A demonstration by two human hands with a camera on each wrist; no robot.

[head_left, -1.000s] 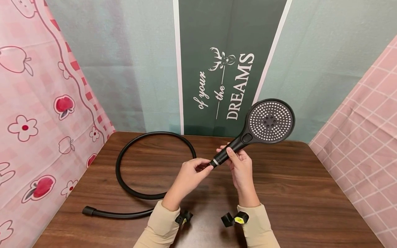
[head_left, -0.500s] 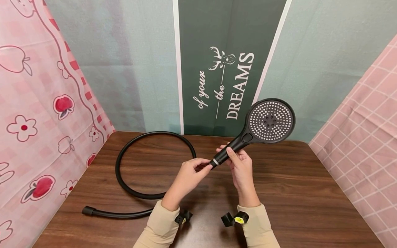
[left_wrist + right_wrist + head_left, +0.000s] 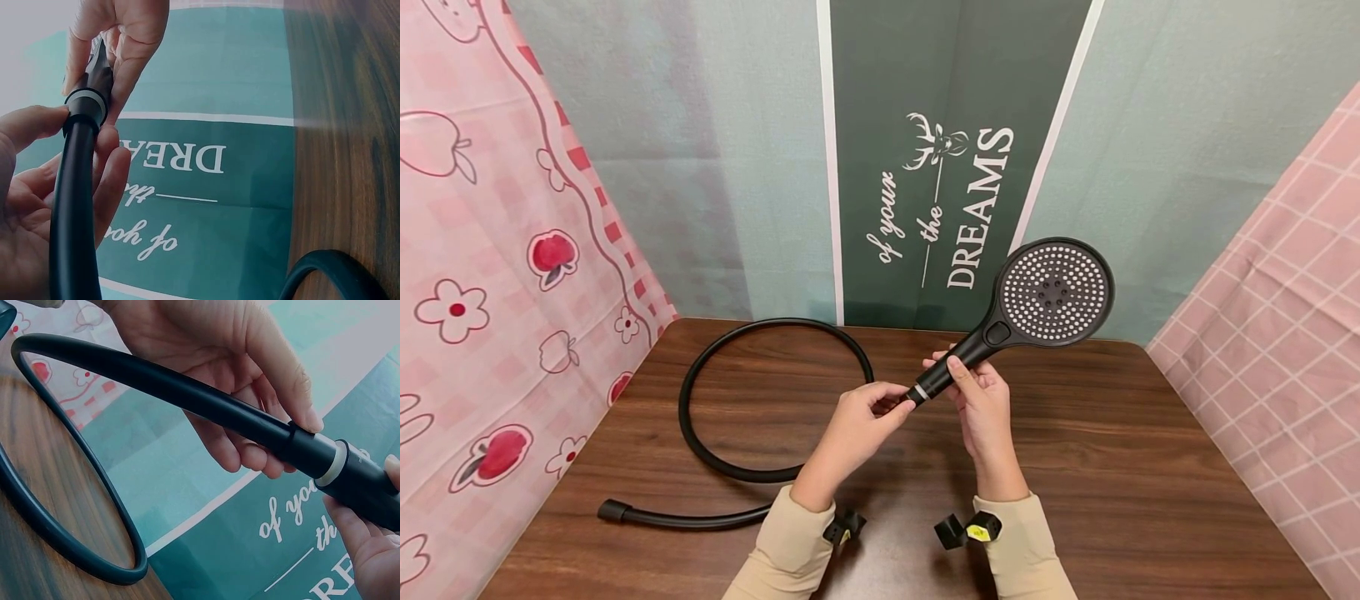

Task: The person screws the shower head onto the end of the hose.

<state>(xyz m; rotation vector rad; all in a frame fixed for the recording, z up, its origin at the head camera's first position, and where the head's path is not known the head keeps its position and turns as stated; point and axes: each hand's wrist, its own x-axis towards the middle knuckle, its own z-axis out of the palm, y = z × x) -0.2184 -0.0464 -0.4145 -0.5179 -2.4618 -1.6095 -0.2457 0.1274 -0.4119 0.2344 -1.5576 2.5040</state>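
A black shower head (image 3: pixel 1055 292) with a round face of white nozzles is held tilted above the table, its face towards the head camera. My right hand (image 3: pixel 982 404) grips its handle (image 3: pixel 940 377) between thumb and fingers. At the handle's lower end my left hand (image 3: pixel 859 425) pinches the collar (image 3: pixel 306 449) of a black hose (image 3: pixel 685 404). In the right wrist view the collar meets the handle, with a pale ring (image 3: pixel 334 464) showing at the joint. From there the hose loops over the table, and its free end (image 3: pixel 615 510) lies at the left.
The brown wooden table (image 3: pixel 1075 467) carries the hose loop on its left half. Behind it hangs a green cloth (image 3: pixel 760 167) with white lettering. Pink patterned cloths (image 3: pixel 490 350) stand along both sides. A small black wrist camera (image 3: pixel 967 529) sits at each cuff.
The left thumb shifts very slightly at the hose collar. The shower head, the right hand and the hose loop stay in place.
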